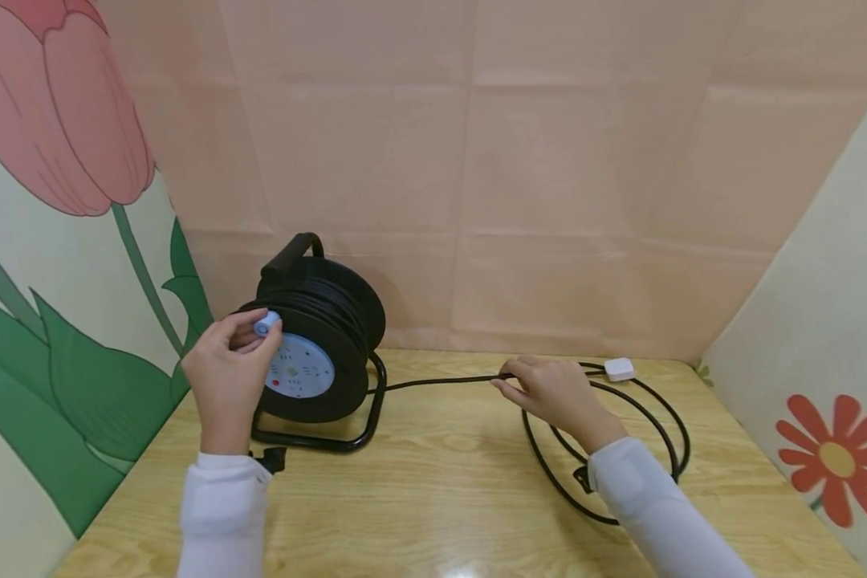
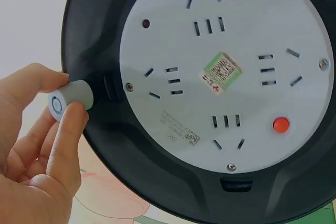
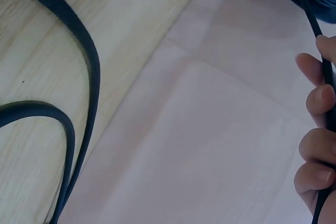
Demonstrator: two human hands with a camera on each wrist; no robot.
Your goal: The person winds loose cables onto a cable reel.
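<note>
A black cable reel [image 1: 354, 321] stands on its tube frame at the left of the table, its pale socket panel [image 2: 231, 103] facing forward. Thumb and fingers of my left hand [image 1: 227, 361] pinch the light blue crank knob [image 2: 71, 100] at the rim of the reel's face. Farther right, my right hand [image 1: 559, 397] grips the black cable [image 1: 441, 380], which runs from the bottom of the reel. In the right wrist view its fingers [image 3: 315, 145] curl round that cable. Beyond this hand the cable lies in loose loops [image 1: 668, 433], with a white plug [image 1: 619, 369] at the back.
The wooden table [image 1: 405, 498] meets a pinkish cloth backdrop [image 1: 477, 201] behind. Painted panels with a tulip [image 1: 79, 120] and a red flower [image 1: 838, 461] flank it. The reel's carrying handle [image 1: 289, 257] rises on top.
</note>
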